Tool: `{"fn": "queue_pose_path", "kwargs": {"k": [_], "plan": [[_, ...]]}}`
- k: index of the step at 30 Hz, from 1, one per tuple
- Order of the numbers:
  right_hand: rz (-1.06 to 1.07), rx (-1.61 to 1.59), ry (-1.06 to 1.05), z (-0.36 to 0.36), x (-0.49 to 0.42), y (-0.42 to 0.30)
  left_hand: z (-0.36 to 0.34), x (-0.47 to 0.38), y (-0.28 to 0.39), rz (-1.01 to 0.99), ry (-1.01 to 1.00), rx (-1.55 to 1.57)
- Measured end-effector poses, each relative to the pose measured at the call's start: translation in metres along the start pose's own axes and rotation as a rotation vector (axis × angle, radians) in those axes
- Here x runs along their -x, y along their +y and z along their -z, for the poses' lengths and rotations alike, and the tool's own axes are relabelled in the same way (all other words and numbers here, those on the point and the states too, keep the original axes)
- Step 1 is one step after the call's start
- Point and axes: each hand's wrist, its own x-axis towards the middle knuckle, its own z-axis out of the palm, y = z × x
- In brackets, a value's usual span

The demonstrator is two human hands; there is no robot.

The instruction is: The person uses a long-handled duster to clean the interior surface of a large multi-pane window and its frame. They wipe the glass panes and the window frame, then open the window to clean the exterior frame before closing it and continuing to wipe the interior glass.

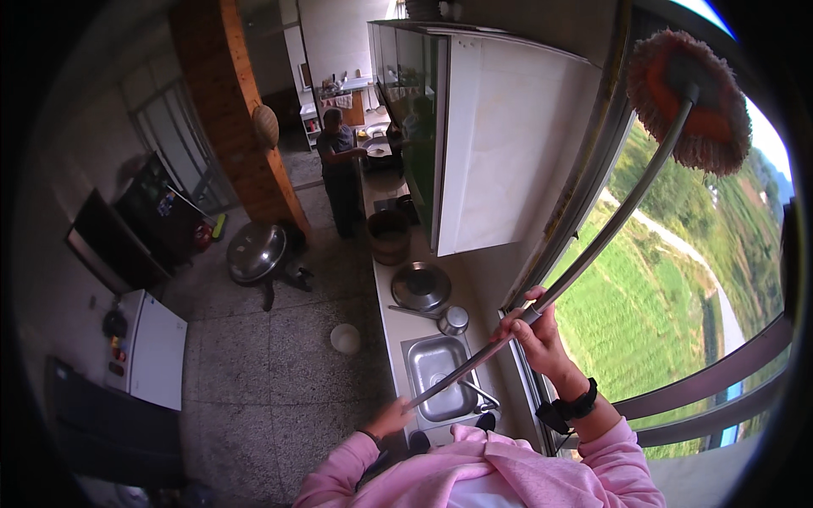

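Note:
A long-handled mop [606,247] slants up across the view in front of the window. Its fringed head [689,143], orange and grey in the middle, is raised at the upper right against the window. My left hand [392,417] is closed around the lower end of the metal pole, beside the counter edge. Higher up, by the window frame, my right hand [537,333] grips the same pole. Below the pole is a stainless steel sink [438,365] with a tap [486,400], set into the counter.
A saucepan [453,320], a round metal lid [420,286] and a dark pot [388,237] stand on the counter. A white wall cabinet [514,140] juts out beside the window. Another person [336,165] stands at the stove. A white bowl [345,339] is on the floor.

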Motion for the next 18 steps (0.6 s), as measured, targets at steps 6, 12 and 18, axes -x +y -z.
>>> {"fn": "queue_pose_path", "kwargs": {"k": [6,12,18], "plan": [[-0.064,0.057,0.026,-0.007,0.010,0.044,0.028,0.000,0.157,-0.605,0.249,0.083],[0.203,0.709,0.077,0.008,0.038,0.080,0.038,-0.018,0.307,-0.959,0.259,0.084],[-0.025,0.647,-0.268,0.063,0.056,0.103,-0.003,-0.063,0.338,-0.726,0.316,0.222]]}}
